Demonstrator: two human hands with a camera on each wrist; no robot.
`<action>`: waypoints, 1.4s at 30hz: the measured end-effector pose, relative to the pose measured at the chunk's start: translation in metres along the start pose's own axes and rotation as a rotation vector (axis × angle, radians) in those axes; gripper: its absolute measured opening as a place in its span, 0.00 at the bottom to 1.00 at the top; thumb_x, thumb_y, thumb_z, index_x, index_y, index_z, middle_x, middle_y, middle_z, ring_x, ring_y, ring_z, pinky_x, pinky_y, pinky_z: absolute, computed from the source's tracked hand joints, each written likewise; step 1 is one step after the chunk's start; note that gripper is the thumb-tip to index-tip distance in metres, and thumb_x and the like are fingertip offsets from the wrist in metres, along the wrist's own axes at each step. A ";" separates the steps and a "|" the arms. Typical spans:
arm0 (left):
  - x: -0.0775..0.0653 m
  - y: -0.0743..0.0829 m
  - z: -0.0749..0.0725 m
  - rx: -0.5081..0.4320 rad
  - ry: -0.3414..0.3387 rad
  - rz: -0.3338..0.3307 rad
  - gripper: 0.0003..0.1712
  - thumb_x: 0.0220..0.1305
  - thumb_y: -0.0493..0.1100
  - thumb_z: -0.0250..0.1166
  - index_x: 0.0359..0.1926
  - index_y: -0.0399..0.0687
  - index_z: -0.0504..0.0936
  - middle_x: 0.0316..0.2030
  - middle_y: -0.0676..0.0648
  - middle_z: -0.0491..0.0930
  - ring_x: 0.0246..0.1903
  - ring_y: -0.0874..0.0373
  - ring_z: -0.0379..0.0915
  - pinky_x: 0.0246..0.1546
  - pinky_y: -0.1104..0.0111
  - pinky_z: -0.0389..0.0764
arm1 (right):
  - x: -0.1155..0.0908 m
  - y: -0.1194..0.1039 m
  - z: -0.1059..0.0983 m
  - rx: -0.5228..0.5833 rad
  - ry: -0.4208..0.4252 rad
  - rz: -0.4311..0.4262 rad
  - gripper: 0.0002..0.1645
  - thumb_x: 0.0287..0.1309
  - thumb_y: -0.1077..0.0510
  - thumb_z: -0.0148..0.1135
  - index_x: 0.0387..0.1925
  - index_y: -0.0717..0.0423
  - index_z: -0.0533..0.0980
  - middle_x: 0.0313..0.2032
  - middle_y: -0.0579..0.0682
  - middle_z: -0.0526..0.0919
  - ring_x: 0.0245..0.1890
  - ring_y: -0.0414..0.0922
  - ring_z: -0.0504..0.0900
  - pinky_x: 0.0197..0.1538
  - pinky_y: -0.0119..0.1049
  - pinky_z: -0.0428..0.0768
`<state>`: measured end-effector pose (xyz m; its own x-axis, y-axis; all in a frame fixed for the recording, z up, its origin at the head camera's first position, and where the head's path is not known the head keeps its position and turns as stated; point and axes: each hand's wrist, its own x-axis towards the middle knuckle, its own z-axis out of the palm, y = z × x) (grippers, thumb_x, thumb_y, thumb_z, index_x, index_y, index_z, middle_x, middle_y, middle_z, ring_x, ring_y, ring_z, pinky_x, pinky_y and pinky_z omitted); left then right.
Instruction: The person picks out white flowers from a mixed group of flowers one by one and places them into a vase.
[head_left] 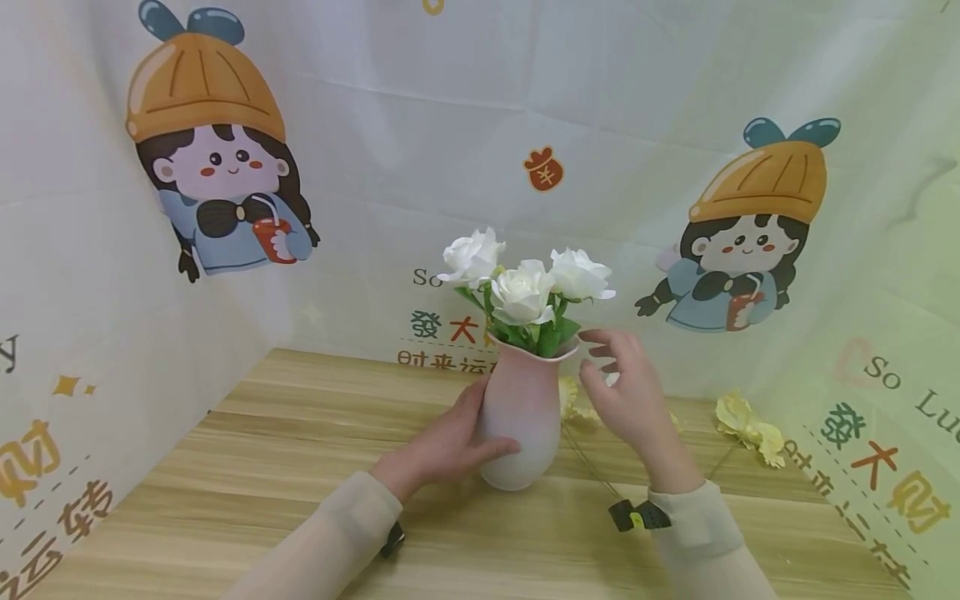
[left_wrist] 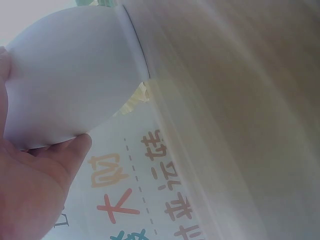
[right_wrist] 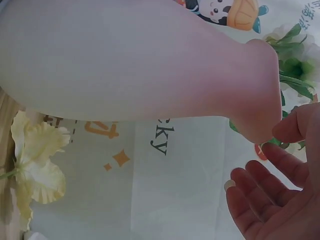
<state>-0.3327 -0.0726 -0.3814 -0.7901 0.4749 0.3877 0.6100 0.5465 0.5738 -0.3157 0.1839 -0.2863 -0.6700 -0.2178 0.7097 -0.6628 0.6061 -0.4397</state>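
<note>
A vase (head_left: 521,417), pink at its wavy rim and white lower down, stands near the middle of the wooden table. Three white roses (head_left: 522,292) with green leaves rise from its mouth. My left hand (head_left: 450,437) grips the vase's left side, thumb across the front and the other fingers round the back. Beside the rim on the right is my right hand (head_left: 626,392), its fingers loosely bent and nothing held in them. In the right wrist view, the thumb and index fingertips of that hand (right_wrist: 280,185) are right at the rim.
Yellow flowers (head_left: 750,425) on thin stems lie on the table (head_left: 285,467) at the back right, some partly hidden behind the vase and my right hand. A printed cloth (head_left: 420,167) with cartoon figures hangs around the table's back and sides.
</note>
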 end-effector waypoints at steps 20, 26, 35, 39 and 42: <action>0.000 -0.002 0.000 -0.011 -0.012 -0.023 0.64 0.58 0.73 0.63 0.78 0.51 0.36 0.70 0.44 0.52 0.63 0.54 0.58 0.64 0.54 0.65 | 0.000 0.019 -0.002 -0.051 -0.033 0.131 0.20 0.67 0.60 0.58 0.58 0.62 0.73 0.55 0.56 0.74 0.49 0.50 0.75 0.47 0.52 0.80; 0.001 -0.002 0.001 -0.009 -0.017 -0.036 0.63 0.58 0.73 0.63 0.78 0.51 0.36 0.71 0.45 0.52 0.63 0.55 0.57 0.64 0.55 0.64 | -0.002 0.039 -0.002 -0.092 -0.068 0.220 0.21 0.70 0.56 0.55 0.59 0.62 0.72 0.56 0.58 0.74 0.49 0.53 0.75 0.48 0.53 0.80; 0.000 -0.001 0.000 -0.005 -0.021 -0.040 0.64 0.58 0.73 0.62 0.78 0.52 0.35 0.71 0.45 0.51 0.63 0.55 0.57 0.64 0.55 0.64 | -0.007 0.063 -0.009 -0.169 -0.117 0.365 0.20 0.70 0.56 0.52 0.55 0.67 0.72 0.52 0.64 0.76 0.47 0.58 0.76 0.50 0.56 0.77; 0.000 -0.001 0.000 -0.004 -0.020 -0.037 0.64 0.58 0.73 0.62 0.78 0.52 0.35 0.71 0.45 0.51 0.63 0.55 0.57 0.64 0.55 0.64 | -0.010 0.071 -0.011 -0.214 -0.175 0.431 0.22 0.68 0.56 0.52 0.55 0.70 0.72 0.51 0.67 0.76 0.48 0.60 0.75 0.51 0.58 0.75; 0.000 -0.001 0.000 -0.006 -0.018 -0.036 0.63 0.58 0.73 0.63 0.78 0.51 0.36 0.71 0.45 0.52 0.63 0.54 0.57 0.64 0.55 0.65 | -0.013 0.079 -0.012 -0.247 -0.229 0.485 0.23 0.67 0.56 0.52 0.54 0.72 0.71 0.49 0.69 0.77 0.48 0.62 0.74 0.51 0.59 0.75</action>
<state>-0.3336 -0.0727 -0.3819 -0.8101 0.4677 0.3535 0.5809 0.5589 0.5917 -0.3554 0.2438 -0.3237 -0.9505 -0.0142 0.3105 -0.1834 0.8322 -0.5233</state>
